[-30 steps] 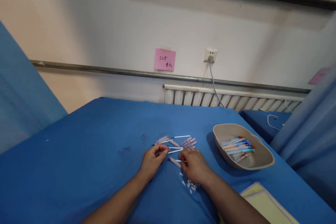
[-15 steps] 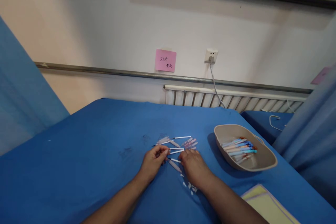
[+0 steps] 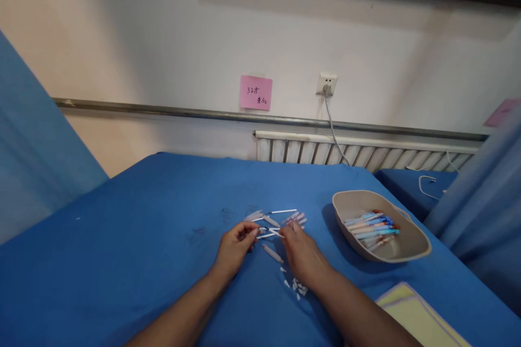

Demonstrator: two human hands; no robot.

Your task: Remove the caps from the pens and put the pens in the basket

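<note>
My right hand (image 3: 300, 249) pinches a white pen refill (image 3: 275, 232) with a dark tip, which points toward my left hand. My left hand (image 3: 235, 246) is closed at the fingertips; what it pinches is too small to make out. Between and behind the hands lie more white refills (image 3: 284, 211) and pale pen barrels (image 3: 271, 221). Pinkish clear pen parts (image 3: 299, 217) are gathered just behind my right hand. One pale barrel (image 3: 272, 253) rests in front of the fingers. Small white cone-like pieces (image 3: 296, 285) are scattered beside my right wrist.
To the right, a beige basket (image 3: 415, 252) holds several colourful pens (image 3: 372, 227). A yellow cloth or folder (image 3: 415, 309) lies at the front right of the blue-covered table (image 3: 122, 260). Behind are a radiator (image 3: 309, 149) and a wall socket (image 3: 326, 84); curtains hang either side.
My right hand has lifted the refill off the table's front group and turned it, its dark tip now near my left fingers. Both hands have shifted slightly; the front barrel lies more exposed.
</note>
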